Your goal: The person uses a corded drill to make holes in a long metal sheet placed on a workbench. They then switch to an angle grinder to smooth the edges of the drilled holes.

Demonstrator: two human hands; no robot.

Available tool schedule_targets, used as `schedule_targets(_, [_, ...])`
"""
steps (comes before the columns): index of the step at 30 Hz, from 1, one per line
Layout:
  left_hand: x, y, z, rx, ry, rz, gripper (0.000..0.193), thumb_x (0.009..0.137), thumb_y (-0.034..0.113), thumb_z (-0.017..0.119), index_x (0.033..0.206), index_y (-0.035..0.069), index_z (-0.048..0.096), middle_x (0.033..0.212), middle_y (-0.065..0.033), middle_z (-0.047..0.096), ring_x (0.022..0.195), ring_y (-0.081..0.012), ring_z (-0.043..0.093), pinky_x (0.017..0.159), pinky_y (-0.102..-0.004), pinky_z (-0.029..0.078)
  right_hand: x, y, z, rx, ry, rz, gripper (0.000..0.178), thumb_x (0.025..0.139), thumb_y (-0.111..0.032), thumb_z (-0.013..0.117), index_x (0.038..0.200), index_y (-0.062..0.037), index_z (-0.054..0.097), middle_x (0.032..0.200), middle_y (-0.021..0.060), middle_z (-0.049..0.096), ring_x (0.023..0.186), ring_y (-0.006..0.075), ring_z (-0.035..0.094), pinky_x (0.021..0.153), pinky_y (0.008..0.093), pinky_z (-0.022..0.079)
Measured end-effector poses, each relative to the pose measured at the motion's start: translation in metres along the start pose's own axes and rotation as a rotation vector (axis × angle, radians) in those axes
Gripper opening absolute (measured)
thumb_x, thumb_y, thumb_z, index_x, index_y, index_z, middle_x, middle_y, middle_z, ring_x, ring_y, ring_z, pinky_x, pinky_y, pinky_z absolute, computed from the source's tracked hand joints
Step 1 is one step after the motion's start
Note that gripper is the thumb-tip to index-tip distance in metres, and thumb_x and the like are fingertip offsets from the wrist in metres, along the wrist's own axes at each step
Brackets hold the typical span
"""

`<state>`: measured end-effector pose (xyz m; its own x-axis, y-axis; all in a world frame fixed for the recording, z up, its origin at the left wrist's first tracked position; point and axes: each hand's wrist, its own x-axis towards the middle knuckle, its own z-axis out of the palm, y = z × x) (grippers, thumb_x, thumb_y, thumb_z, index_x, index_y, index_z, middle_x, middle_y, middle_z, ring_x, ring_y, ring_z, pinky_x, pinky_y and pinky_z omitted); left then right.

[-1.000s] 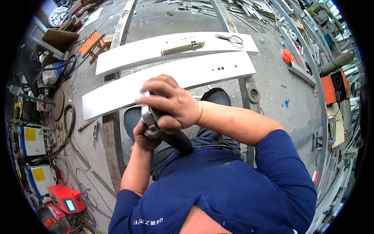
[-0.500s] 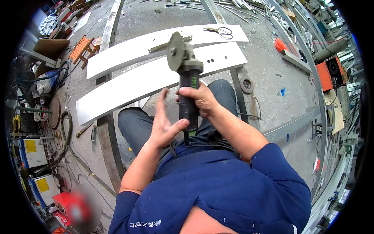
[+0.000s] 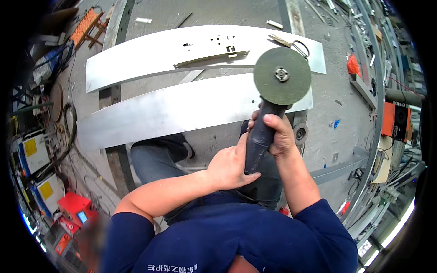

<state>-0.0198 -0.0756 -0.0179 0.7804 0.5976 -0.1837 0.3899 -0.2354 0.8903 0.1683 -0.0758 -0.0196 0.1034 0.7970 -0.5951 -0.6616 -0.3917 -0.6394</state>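
An angle grinder (image 3: 259, 141) with a black body is held up over my lap, its dark green disc (image 3: 295, 86) facing up with the metal nut in the middle. My right hand (image 3: 281, 136) wraps round the body just below the disc, thumb on top. Against the rear end lies my left hand (image 3: 228, 167), thumb under the butt; its fingertips are hidden behind the tool. Beyond are two long curved white metal panels, a near one (image 3: 182, 104) partly covered by the disc and a far one (image 3: 150, 57). Scissors (image 3: 282, 41) rest on the far panel.
A narrow metal strip (image 3: 211, 59) lies on the far panel beside several punched holes. Steel beams (image 3: 119, 168) support the panels. A grinding wheel (image 3: 300, 133) sits at the right, past it a steel frame (image 3: 341, 166). Cables and a red machine (image 3: 75, 209) stand at left.
The grinder has swung to the right and turned so its disc faces up. My left hand has closed onto its rear end. The view has shifted, showing the gap between panels wider.
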Motion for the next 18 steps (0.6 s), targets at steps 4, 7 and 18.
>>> schedule_targets(4, [0.012, 0.043, -0.038, -0.088, -0.204, -0.097, 0.105, 0.071, 0.025, 0.082, 0.143, -0.017, 0.019, 0.091, -0.029, 0.065, 0.088, -0.0431, 0.067, 0.078, -0.0448, 0.055, -0.006, -0.025, -0.008, 0.131, 0.095, 0.188, 0.049, 0.081, -0.025, 0.075, 0.121, -0.005, 0.053, 0.099, 0.0126, 0.064, 0.086, 0.0258, 0.068, 0.079, 0.0444, 0.059])
schedule_targets(7, [0.009, 0.083, -0.042, -0.049, -0.214, -0.122, 0.103, 0.068, 0.016, 0.078, 0.144, -0.018, 0.017, 0.092, -0.0296, 0.065, 0.087, -0.043, 0.067, 0.077, -0.0456, 0.055, -0.026, -0.054, -0.002, 0.106, 0.204, 0.3, 0.041, 0.082, -0.027, 0.074, 0.11, -0.0008, 0.06, 0.092, 0.0149, 0.066, 0.08, 0.0269, 0.067, 0.077, 0.0429, 0.059])
schedule_targets(18, [0.033, 0.168, -0.032, -0.504, -0.057, -0.356, 0.081, 0.082, 0.033, 0.079, 0.14, -0.008, 0.041, 0.108, -0.0234, 0.068, 0.093, -0.0324, 0.07, 0.084, -0.0413, 0.056, -0.043, -0.193, -0.018, -0.231, 0.272, 0.497, 0.043, 0.081, -0.032, 0.075, 0.103, 0.0025, 0.063, 0.085, 0.0163, 0.068, 0.077, 0.0287, 0.067, 0.074, 0.0416, 0.058])
